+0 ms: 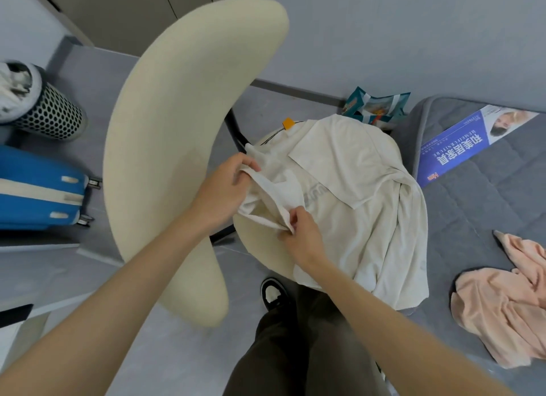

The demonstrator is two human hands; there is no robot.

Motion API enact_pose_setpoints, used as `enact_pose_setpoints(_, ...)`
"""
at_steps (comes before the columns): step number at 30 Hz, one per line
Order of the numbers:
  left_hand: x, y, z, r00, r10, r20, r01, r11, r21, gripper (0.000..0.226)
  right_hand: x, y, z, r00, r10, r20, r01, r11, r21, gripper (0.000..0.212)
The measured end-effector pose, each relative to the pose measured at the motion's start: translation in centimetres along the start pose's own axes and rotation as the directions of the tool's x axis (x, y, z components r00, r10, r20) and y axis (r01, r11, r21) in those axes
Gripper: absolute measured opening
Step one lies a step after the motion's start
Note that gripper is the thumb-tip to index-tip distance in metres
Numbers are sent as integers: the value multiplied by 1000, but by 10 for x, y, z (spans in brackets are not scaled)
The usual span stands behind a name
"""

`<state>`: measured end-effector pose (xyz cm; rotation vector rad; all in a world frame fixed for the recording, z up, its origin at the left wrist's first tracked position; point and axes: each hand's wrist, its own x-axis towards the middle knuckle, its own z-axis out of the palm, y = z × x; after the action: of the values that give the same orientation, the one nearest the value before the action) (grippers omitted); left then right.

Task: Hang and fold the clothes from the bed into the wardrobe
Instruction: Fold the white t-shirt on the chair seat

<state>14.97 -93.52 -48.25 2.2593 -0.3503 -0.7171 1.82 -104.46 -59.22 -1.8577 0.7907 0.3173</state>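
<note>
A person stands over a cream chair (177, 129), where a white shirt (354, 203) lies spread across the round seat and spills toward the grey mattress (472, 218). The left hand (224, 189) pinches the shirt's rolled edge between thumb and fingers; the right hand (304, 236) pinches the same edge closer to the body. A peach garment (508, 307) lies crumpled on the mattress, well apart. A blue suitcase (35, 189) and a mesh bin (53, 115) stand to the left.
</note>
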Motion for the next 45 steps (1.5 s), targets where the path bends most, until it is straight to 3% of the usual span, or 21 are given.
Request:
enact_pose_setpoints(3,-11,1,-21,989,115,-89,-97,978,186,27,-9,-4,-13,1000,4,4,-3,998,-65,12)
enact_pose_setpoints(5,-19,2,-32,987,149,-65,-118,933,341,25,-17,-12,-23,991,22,132,-13,997,-70,10)
enact_pose_setpoints(8,-31,7,-43,997,75,25,-73,754,652,32,-29,-28,-35,927,31,374,15,993,-121,19)
enact_pose_setpoints(10,-37,16,-45,999,12,34,-35,610,791,28,-36,-33,-40,885,56,462,26,985,-169,8)
enact_pose_setpoints(13,-37,30,-41,1000,-31,4,9,400,917,34,-42,-35,-42,848,118,517,-37,986,-163,29)
enact_pose_setpoints(15,-30,30,-40,998,-53,28,-11,302,953,44,-45,-30,-39,848,107,520,-9,982,-188,13)
enact_pose_setpoints(17,-22,28,-38,996,-73,48,-28,256,966,47,-47,-27,-35,876,88,474,27,973,-229,28)
enact_pose_setpoints(19,-13,26,-34,996,-70,49,-30,259,965,49,-46,-21,-30,897,77,435,-3,986,-168,23)
enact_pose_setpoints(21,-3,22,-27,996,-89,11,24,382,924,44,-45,-19,-26,893,119,434,-127,992,-10,9)
enact_pose_setpoints(22,3,18,-24,993,-118,-7,67,516,854,38,-42,-18,-24,886,142,442,-206,974,100,11)
enact_pose_setpoints(24,13,13,-19,974,-227,12,186,824,535,23,-35,-12,-22,893,157,421,-267,939,216,7)
enact_pose_setpoints(26,26,13,-12,937,-345,53,332,927,176,21,-27,-4,-25,922,180,343,-277,926,257,3)
enact_pose_setpoints(29,48,17,5,835,-529,148,548,824,-146,19,-10,5,-40,927,275,254,-362,834,416,3)
enact_pose_setpoints(31,61,19,14,793,-537,287,609,720,-334,14,2,7,-55,918,349,189,-392,726,564,3)
enact_pose_setpoints(34,80,7,33,862,-401,310,507,655,-560,54,20,15,-75,873,488,14,-349,602,718,10)
enact_pose_setpoints(37,79,-7,64,912,-389,129,404,796,-451,61,29,29,-81,860,495,-124,-362,763,535,20)
enact_pose_setpoints(40,68,-29,95,877,-474,-76,441,858,-262,59,35,37,-76,942,327,-79,-304,927,220,28)
enact_pose_setpoints(42,59,-39,111,799,-592,-104,552,792,-263,63,43,38,-72,972,232,-30,-229,970,78,35)
enact_pose_setpoints(45,42,-50,135,700,-714,20,675,652,-345,80,56,44,-67,980,196,31,-197,980,3,43)
